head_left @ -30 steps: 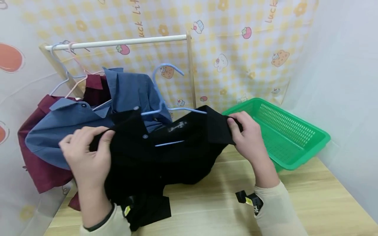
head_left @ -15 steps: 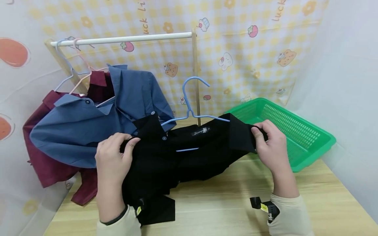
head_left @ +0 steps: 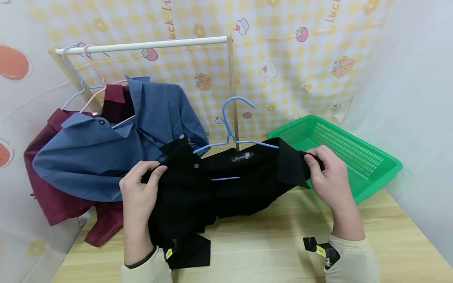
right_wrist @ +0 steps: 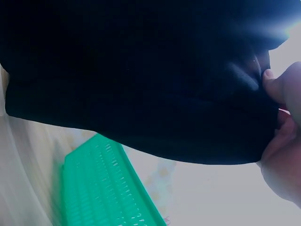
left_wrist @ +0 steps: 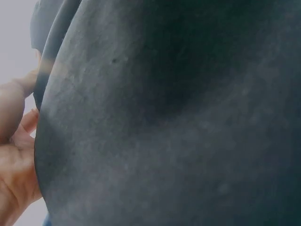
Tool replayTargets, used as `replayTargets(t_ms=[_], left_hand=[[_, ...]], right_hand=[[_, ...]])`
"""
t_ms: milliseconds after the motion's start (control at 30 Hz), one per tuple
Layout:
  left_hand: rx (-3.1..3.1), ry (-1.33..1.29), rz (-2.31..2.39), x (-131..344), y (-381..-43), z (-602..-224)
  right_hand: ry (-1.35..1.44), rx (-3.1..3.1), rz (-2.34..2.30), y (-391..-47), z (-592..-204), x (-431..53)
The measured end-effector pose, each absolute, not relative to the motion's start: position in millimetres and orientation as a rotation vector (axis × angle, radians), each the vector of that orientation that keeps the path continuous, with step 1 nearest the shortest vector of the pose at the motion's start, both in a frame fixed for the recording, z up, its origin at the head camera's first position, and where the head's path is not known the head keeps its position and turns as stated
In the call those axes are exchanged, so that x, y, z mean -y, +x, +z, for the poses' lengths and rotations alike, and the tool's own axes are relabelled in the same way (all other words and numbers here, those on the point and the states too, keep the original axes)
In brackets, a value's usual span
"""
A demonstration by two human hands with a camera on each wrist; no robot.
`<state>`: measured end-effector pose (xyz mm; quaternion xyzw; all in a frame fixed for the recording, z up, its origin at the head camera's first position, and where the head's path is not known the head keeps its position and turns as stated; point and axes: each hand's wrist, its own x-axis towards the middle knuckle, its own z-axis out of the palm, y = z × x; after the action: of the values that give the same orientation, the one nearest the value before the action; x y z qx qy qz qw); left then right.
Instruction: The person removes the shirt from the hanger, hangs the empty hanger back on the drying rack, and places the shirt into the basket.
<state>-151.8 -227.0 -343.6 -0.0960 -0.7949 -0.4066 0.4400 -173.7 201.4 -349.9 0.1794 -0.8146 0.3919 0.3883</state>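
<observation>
A black collared shirt (head_left: 184, 192) is spread between both hands, with a blue hanger (head_left: 229, 137) inside its shoulders and the hook standing up out of the neck. My left hand (head_left: 139, 192) pinches the shirt's left shoulder between thumb and fingers. On the other side my right hand (head_left: 329, 177) pinches the right shoulder beside the collar. In the left wrist view the black cloth (left_wrist: 155, 141) fills most of the picture and covers part of the hand. The right wrist view shows thumb and fingers (right_wrist: 282, 127) at the cloth's edge.
Behind on the left stands a rack with a white rail (head_left: 141, 45). A blue shirt (head_left: 159, 106) and a maroon shirt (head_left: 53, 196) hang there on hangers. A green basket (head_left: 382, 169) sits at the back right of the wooden table (head_left: 262, 251).
Both hands have moved right and a little down in the head view, carrying the shirt and hanger away from the hanging shirts. Over the last half second they barely shift.
</observation>
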Motion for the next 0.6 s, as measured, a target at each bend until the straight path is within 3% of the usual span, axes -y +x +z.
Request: replayTargets(t_ms=[600], left_hand=[[1.912, -0.020, -1.388, 218.0, -150.4, -349.4]], right_hand=[[0.519, 2.168, 0.864, -174.7, -347.2, -178.5]])
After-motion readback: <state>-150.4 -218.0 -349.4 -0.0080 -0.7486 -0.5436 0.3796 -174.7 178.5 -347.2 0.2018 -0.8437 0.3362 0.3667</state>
